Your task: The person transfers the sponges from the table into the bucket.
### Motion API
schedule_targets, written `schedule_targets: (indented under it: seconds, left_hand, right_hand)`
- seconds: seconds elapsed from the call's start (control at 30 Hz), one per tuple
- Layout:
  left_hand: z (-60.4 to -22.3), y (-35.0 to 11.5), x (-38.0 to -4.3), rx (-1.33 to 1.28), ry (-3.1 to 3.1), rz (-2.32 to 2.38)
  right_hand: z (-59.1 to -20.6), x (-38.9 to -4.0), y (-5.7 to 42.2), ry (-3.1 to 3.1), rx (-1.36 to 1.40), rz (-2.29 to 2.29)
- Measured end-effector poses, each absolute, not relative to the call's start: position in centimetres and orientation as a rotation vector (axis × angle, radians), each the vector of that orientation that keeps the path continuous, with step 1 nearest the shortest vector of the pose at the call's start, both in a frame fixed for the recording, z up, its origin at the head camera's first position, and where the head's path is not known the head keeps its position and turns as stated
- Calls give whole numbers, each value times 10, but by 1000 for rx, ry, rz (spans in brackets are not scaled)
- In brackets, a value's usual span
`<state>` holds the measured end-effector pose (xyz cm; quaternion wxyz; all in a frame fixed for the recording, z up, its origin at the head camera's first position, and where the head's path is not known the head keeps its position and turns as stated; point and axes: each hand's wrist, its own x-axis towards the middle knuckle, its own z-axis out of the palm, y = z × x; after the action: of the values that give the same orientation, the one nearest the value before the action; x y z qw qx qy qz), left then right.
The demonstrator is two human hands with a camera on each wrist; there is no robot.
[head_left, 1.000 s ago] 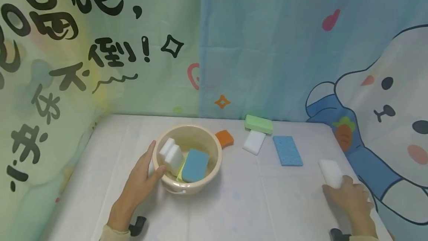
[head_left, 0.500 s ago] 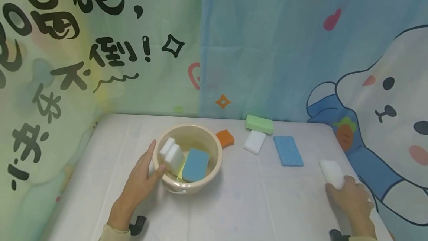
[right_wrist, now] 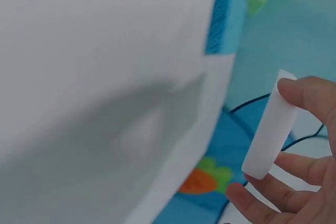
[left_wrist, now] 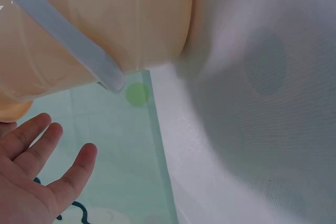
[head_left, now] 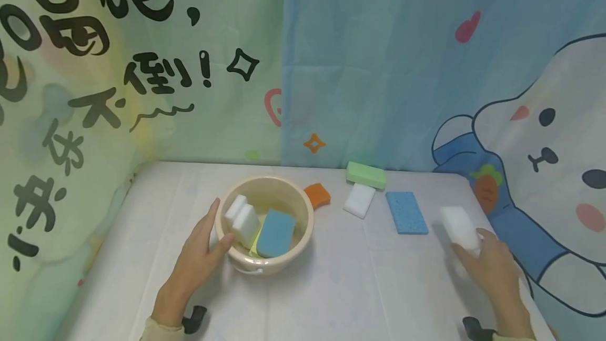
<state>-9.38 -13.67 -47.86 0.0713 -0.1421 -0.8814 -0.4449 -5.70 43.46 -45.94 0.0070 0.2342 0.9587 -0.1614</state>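
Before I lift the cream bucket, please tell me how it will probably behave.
The cream bucket is probably stiff: its rim looks round and unbent beside the left hand. Its glossy finish may make it somewhat slippery. It might be light for its size, since it seems to hold only some sponge-like blocks.

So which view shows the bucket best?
Head: it takes in the bucket from above, with its mouth and the sponges inside. Left wrist gets only the outer wall and handle, cut off by the frame edge; right wrist shows none of it.
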Motion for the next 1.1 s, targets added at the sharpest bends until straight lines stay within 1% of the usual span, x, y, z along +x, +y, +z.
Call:
schedule_targets:
  seconds: [0.13,0.37,0.6,0.77,1.1]
  left_hand:
    - [-478,-137,-94,-427,-2650,-1340]
    - [-478,-136,-94,-433,-2645,-1346]
    - [-478,-136,-94,-425,-2648,-1329]
    - [-478,-136,-93,-435,-2641,-1329]
    - [-477,-136,-93,-444,-2640,-1318]
  right_hand:
    - [-448,-60,418,3094,574,-520]
    - [-433,-64,389,3204,405,-590]
    - [-413,-68,357,3314,117,-662]
    - [-400,-75,334,3346,-75,-731]
    - [-378,-84,283,3356,-352,-836]
